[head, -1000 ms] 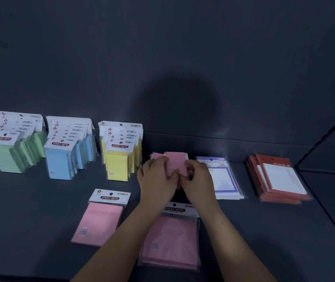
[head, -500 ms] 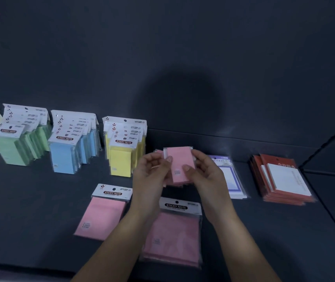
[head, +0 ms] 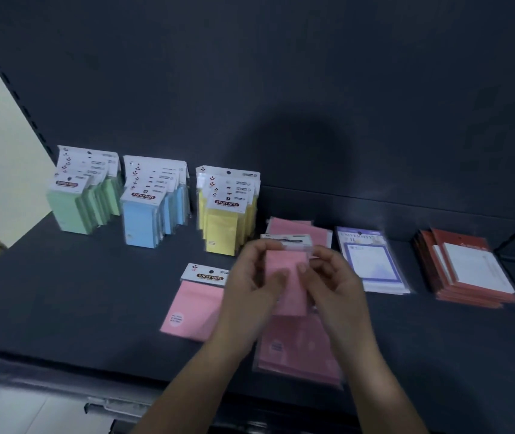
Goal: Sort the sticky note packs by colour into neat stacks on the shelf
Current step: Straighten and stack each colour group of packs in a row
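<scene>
Both hands hold one pink sticky note pack (head: 287, 270) upright above the dark shelf (head: 62, 296). My left hand (head: 249, 277) grips its left edge and my right hand (head: 331, 277) pinches its right edge near the white header. More pink packs (head: 296, 228) lie flat behind it. A single pink pack (head: 193, 303) lies to the left, and a pink pile (head: 296, 349) lies under my wrists, partly hidden. Green packs (head: 77, 198), blue packs (head: 152, 208) and yellow packs (head: 228, 211) stand in rows at the back left.
A purple-bordered notepad pack (head: 372, 261) and a stack of red-backed notepads (head: 469, 270) lie at the right. The shelf's back wall rises behind everything. Its front edge (head: 62, 361) runs along the bottom, and a slotted upright (head: 8, 79) stands at the far left.
Both hands have lifted a pink pack off the flat pink pile at the back and brought it nearer, turned upright with its header on top. The view has shifted right.
</scene>
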Motion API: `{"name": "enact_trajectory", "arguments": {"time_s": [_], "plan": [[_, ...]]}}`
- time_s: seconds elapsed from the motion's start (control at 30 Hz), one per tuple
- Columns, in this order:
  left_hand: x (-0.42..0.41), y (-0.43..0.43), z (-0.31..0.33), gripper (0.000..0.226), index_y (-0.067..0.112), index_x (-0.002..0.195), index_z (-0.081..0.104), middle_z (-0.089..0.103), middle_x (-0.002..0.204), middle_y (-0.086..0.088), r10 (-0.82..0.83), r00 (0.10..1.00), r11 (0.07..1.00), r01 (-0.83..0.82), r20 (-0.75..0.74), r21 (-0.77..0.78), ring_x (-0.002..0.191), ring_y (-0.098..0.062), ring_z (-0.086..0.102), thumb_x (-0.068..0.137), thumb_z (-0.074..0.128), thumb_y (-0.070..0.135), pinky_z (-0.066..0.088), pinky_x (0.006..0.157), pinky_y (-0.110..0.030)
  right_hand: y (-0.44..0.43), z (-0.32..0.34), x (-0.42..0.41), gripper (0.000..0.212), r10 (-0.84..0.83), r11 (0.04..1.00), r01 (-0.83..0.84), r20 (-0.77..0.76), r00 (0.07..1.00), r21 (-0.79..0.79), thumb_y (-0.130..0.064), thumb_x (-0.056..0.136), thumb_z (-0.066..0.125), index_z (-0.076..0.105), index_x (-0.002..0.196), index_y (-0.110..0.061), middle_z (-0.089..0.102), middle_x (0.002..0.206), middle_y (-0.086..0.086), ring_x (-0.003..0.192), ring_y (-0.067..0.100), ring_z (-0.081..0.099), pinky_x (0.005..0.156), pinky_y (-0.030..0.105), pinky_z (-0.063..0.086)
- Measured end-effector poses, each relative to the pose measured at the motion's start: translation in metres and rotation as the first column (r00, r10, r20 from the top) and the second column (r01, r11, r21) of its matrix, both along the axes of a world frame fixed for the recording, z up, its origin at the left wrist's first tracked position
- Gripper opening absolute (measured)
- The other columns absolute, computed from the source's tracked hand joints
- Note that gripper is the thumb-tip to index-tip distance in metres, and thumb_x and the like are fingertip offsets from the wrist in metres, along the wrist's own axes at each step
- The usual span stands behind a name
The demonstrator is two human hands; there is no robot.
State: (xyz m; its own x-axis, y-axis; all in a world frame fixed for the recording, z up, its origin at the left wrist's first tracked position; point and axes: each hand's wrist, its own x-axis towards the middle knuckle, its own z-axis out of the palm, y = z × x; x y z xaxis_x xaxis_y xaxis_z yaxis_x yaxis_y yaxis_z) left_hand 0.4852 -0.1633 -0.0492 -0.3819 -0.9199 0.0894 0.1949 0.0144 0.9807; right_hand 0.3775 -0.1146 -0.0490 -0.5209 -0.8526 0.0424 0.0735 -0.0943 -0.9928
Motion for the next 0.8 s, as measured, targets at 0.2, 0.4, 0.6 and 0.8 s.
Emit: {"name": "enact_trajectory", "arguments": {"time_s": [0.2,0.4,0.6,0.8], "plan": [[-0.059,0.035,-0.017,0.028,0.02,0.105,0.057,0.053,0.108,0.007,-0.119,0.941,0.961,0.188,0.316,-0.2,0.091,-0.01,0.055,0.082,0.064,0.005,0.044,0.074,-0.011,0.054,-0.007,-0.054,0.029,-0.183,0.975,0.202,-0.174,0.967,0.092,0.003,0.086,0.058,0.061,0.088,-0.026,0.065,0.065,-0.019,0.057,-0.005,0.054,0.052,0.007,0.043],[-0.097,0.067,-0.04,0.038,0.013,0.124,0.053,0.032,0.142,0.001,-0.115,0.74,0.758,0.496,0.663,-0.422,0.129,-0.014,0.03,0.087,0.059,0.021,0.022,0.107,-0.018,0.109,-0.024,-0.097,0.018,-0.203,0.851,0.385,-0.455,0.867,0.356,-0.003,0.086,0.06,0.059,0.087,-0.021,0.065,0.075,-0.006,0.076,0.015,0.063,0.067,0.02,0.046],[-0.099,0.062,-0.051,0.035,0.02,0.116,0.057,0.025,0.151,0.001,0.048,0.643,0.655,0.557,0.764,-0.51,0.141,-0.014,0.01,0.085,0.058,0.036,0.003,0.113,-0.028,0.117,-0.028,-0.099,0.032,0.038,0.623,0.609,-0.797,0.603,0.491,-0.02,0.081,0.067,0.062,0.112,-0.01,0.054,0.104,0.012,0.098,0.028,0.044,0.083,0.032,0.036],[-0.071,0.008,-0.031,0.041,0.008,0.11,0.056,0.049,0.122,-0.011,0.362,0.828,0.893,-0.177,0.427,-0.414,0.116,-0.027,0.041,0.072,0.071,0.005,0.028,0.099,-0.031,0.061,-0.01,-0.072,0.03,-0.059,0.901,0.29,-0.57,0.819,0.324,-0.001,0.082,0.063,0.061,0.102,-0.023,0.062,0.096,-0.005,0.086,0.011,0.057,0.076,0.011,0.04]]}}
